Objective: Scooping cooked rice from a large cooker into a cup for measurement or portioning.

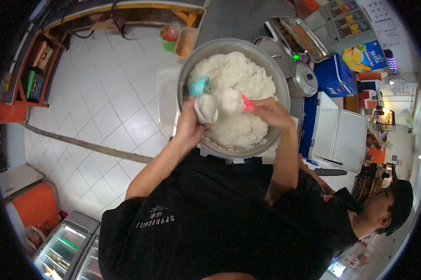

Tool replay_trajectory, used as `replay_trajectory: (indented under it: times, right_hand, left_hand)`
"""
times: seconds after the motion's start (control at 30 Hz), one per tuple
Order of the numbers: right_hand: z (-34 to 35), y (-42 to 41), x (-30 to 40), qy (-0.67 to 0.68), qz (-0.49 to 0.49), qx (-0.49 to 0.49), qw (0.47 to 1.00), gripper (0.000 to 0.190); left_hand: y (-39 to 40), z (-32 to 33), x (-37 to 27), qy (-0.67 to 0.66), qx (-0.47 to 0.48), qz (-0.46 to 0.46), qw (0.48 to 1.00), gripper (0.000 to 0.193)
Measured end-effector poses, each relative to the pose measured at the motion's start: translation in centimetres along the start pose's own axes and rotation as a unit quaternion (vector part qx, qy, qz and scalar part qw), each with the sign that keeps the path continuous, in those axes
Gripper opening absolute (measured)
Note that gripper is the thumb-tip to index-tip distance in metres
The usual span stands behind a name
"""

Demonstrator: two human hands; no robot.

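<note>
A wide round metal pot [286,87] in front of me holds a large mass of cooked white rice [238,70]. My left hand [188,122] grips a small white cup [207,109] over the pot's left side; something white shows inside it. Just beyond that cup, a turquoise cup [200,86] lies tilted against the rice; whether my fingertips touch it is unclear. Between the fingers of my right hand [271,112] is a pink rice paddle [247,102], its blade hidden under a clump of rice [232,100] near the white cup.
Beyond the pot are a lidded metal pot [303,82], a round metal lid [275,56] and a food tray [306,38]. A blue cooler [334,75] and an opened white cooler [324,133] stand right. Plastic containers [186,43] sit left. A co-worker [375,206] stands close at right, near a knife [331,172].
</note>
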State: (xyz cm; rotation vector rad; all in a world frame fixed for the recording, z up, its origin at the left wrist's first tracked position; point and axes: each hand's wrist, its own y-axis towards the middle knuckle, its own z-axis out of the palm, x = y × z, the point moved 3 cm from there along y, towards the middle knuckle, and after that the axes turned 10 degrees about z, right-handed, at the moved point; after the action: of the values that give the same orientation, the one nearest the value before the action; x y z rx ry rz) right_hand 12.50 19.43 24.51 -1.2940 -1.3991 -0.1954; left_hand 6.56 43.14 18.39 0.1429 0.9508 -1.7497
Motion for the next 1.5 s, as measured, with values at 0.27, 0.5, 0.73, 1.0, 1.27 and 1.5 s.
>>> replay_trajectory:
  times: [0.27,0.5,0.73,1.0,1.27,1.5]
  right_hand:
    - [12.9,-2.7,0.4,-0.37,0.186,-0.3,0.859,0.039]
    - [8.5,-4.8,-1.1,-0.323,0.197,-0.358,0.854,0.034]
    - [10.6,-4.3,-3.0,-0.025,0.028,-0.429,0.902,0.038]
    - [10.0,-3.2,-1.7,-0.206,0.143,-0.304,0.919,0.047]
    - [5.6,-1.9,-2.1,-0.271,-0.086,-0.28,0.917,0.041]
    - [4.4,-7.9,-0.4,-0.351,0.225,-0.342,0.842,0.039]
  left_hand:
    - [5.0,3.8,5.6,0.061,0.003,-0.065,0.996,0.042]
    - [6.7,2.6,6.3,0.031,0.074,-0.092,0.993,0.043]
    - [7.4,2.8,7.0,-0.064,0.111,-0.05,0.991,0.042]
    - [6.9,3.2,6.6,0.026,0.086,-0.072,0.993,0.051]
    - [7.3,3.0,5.2,-0.022,0.125,-0.081,0.989,0.051]
    - [3.1,0.4,-2.4,-0.084,0.157,-0.035,0.983,0.043]
